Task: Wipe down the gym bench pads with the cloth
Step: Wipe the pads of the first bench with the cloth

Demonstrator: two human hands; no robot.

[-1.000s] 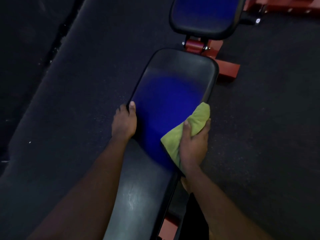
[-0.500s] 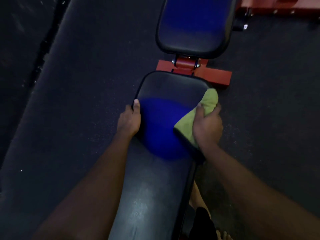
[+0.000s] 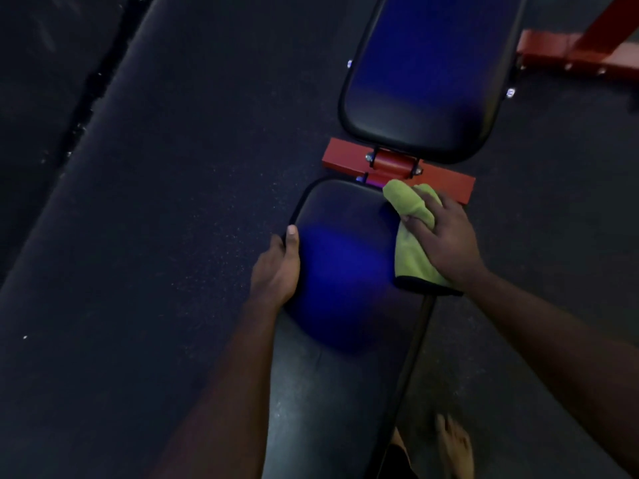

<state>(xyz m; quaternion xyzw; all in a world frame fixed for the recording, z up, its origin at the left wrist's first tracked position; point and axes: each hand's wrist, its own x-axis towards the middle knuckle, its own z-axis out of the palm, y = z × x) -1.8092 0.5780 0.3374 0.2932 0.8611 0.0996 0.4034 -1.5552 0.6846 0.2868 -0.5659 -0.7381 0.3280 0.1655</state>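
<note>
Dim light, blue glare on the vinyl.

Long bench pad (image 3: 345, 375) runs from the bottom edge up to mid-frame. A second pad (image 3: 425, 81) sits beyond it, across a gap. The red frame (image 3: 342, 159) crossbar and hinge show in that gap.

Left grip (image 3: 275, 271): closed on the long bench pad's left edge. Thumb lies on top and the fingers wrap down over the side.

Right grip (image 3: 446, 236): holding the green cloth (image 3: 411, 261) at the pad's far right corner, just beside the red frame. Thumb lies across a fold. The cloth bunches up over what looks like the forefinger, though the gloom makes that hard to confirm. The cloth's near end is dark-edged and lies flat on the pad by its right edge.

Dark speckled floor (image 3: 173, 236) all around. A bare foot (image 3: 454, 444) is at bottom right, beside the bench. More red frame (image 3: 570, 53) shows at top right.
</note>
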